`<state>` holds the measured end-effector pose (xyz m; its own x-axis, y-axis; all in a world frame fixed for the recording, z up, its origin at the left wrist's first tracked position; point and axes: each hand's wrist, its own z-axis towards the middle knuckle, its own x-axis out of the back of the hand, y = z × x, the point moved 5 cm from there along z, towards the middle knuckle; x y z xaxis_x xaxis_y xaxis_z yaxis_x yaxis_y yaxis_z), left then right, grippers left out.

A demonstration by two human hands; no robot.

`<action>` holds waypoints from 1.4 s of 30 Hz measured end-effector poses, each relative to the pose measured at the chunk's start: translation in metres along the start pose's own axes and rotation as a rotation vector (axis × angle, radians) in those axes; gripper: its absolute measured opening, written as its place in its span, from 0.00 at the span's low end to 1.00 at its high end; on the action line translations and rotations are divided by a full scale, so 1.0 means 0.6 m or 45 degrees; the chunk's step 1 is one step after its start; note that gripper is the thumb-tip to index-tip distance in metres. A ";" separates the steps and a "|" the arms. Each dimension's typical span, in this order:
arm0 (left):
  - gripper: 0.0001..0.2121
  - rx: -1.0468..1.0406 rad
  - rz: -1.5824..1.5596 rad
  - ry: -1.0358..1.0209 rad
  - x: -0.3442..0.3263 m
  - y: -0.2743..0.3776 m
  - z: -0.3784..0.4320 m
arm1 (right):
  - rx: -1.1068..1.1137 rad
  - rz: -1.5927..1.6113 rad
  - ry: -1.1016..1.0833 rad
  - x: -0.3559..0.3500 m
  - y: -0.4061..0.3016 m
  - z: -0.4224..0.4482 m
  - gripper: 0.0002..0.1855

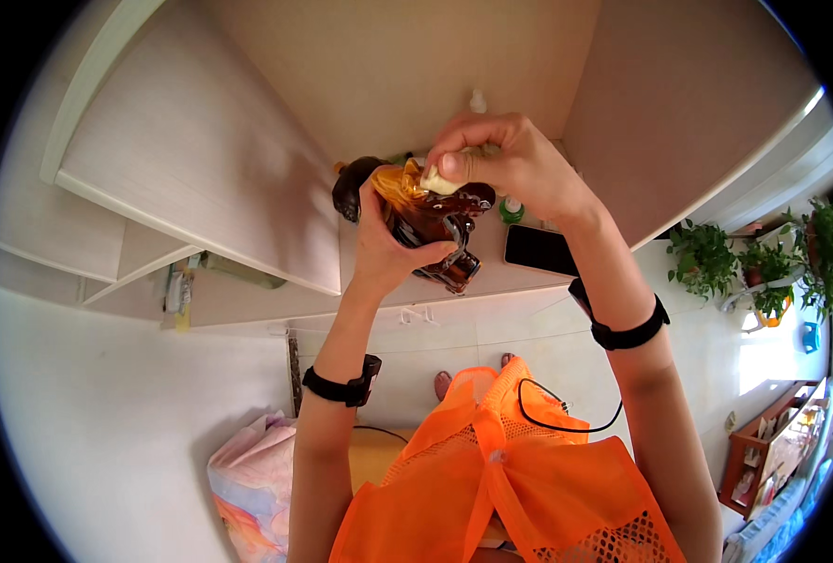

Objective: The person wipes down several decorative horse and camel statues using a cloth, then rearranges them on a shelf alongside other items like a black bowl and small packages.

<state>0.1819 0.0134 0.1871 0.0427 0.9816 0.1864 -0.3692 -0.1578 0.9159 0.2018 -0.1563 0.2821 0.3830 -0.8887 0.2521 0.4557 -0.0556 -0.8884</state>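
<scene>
My left hand (378, 257) is wrapped around a glossy amber-brown figurine (427, 218), thumb on its near side. The figurine is translucent, golden toward the upper left and darker elsewhere; its exact shape is hard to make out. Pinched in the fingers of my right hand (511, 158) is a pale yellow wad, perhaps cloth or sponge (441, 181), which appears to touch the figurine's top. Just left of my left hand stands a dark rounded object (350, 193), partly covered by the hand and figurine.
A smartphone (537, 250) with a dark screen and a small green bottle (511, 210) rest on the shelf (360, 299). Behind my right hand shows a white bottle top (478, 102). Upright panels flank the compartment. Potted plants (701, 257) stand at the right; a patterned fabric bundle (255, 485) sits lower left.
</scene>
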 end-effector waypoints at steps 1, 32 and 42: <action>0.47 0.002 0.005 -0.002 0.000 0.000 -0.001 | -0.153 0.326 -0.052 -0.007 0.024 0.001 0.14; 0.47 -0.062 -0.007 -0.089 0.004 -0.008 -0.005 | 0.244 0.240 0.755 -0.028 0.048 -0.143 0.11; 0.40 -0.042 -0.302 -0.228 0.011 0.006 -0.009 | 0.385 -0.279 0.721 -0.050 -0.027 -0.144 0.15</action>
<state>0.1760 0.0201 0.1901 0.2933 0.9555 0.0312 -0.3593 0.0800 0.9298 0.1134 -0.1681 0.2556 -0.1861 -0.9773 0.1014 0.7110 -0.2052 -0.6725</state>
